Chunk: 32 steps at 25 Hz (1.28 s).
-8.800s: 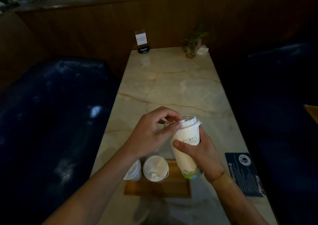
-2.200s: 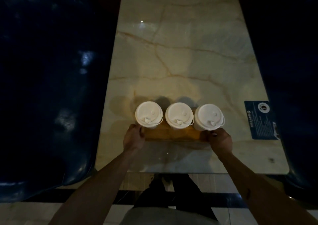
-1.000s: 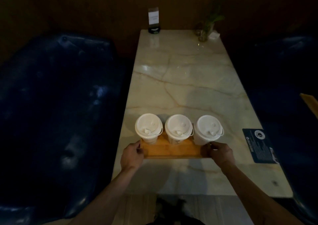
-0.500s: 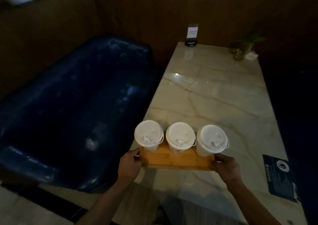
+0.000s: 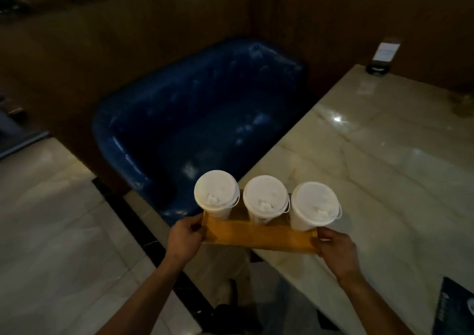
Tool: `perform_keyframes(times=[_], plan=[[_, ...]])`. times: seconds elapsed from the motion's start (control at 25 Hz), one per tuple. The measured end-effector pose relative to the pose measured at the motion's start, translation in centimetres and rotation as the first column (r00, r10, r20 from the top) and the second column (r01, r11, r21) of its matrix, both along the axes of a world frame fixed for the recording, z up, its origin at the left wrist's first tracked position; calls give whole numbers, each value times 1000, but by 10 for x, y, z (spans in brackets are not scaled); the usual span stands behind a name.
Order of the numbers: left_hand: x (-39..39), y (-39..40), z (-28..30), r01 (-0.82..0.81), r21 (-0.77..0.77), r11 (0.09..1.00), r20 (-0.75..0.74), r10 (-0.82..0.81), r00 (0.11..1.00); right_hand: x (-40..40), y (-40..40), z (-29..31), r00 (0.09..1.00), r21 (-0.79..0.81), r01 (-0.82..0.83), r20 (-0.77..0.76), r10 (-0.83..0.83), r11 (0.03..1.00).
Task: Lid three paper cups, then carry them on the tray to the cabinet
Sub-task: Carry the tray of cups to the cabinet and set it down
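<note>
Three white paper cups with white lids stand upright in a row on a narrow wooden tray point(image 5: 256, 233): the left cup point(image 5: 216, 193), the middle cup point(image 5: 265, 198) and the right cup point(image 5: 315, 205). My left hand point(image 5: 184, 237) grips the tray's left end. My right hand point(image 5: 337, 247) grips its right end. The tray is held in the air over the near left corner of the marble table point(image 5: 384, 160), partly out past the table edge.
A dark blue leather sofa point(image 5: 195, 119) fills the space left of the table, backed by brown wood panelling. Pale tiled floor point(image 5: 51, 232) with a black strip lies at the left. A card holder point(image 5: 383, 57) stands at the table's far end; a dark blue card point(image 5: 454, 306) lies near right.
The tray with its three cups has come off the table and swung left, toward the sofa side and the open floor. Both hands keep their hold on the tray ends.
</note>
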<state>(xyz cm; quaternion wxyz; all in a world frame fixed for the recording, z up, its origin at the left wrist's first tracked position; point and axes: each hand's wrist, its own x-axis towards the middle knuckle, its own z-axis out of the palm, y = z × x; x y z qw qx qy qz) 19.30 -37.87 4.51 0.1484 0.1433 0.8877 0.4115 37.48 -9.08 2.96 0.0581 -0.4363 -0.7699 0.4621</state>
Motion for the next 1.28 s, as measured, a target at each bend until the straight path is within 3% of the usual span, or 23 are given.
perform_keyframes(times=[0.4,1.12,1.28], plan=[[47,-89,5,-320,18,947,36,320,947,-47,-44,6,937,59,-348,-10,349,936],[147,-302,22,-650,74,756,-22,653,757,-85,-261,46,788,-87,-614,-113,605,784],[182,-353,22,-702,50,710,-6,704,711,-77,-315,49,739,-146,-671,-63,670,727]])
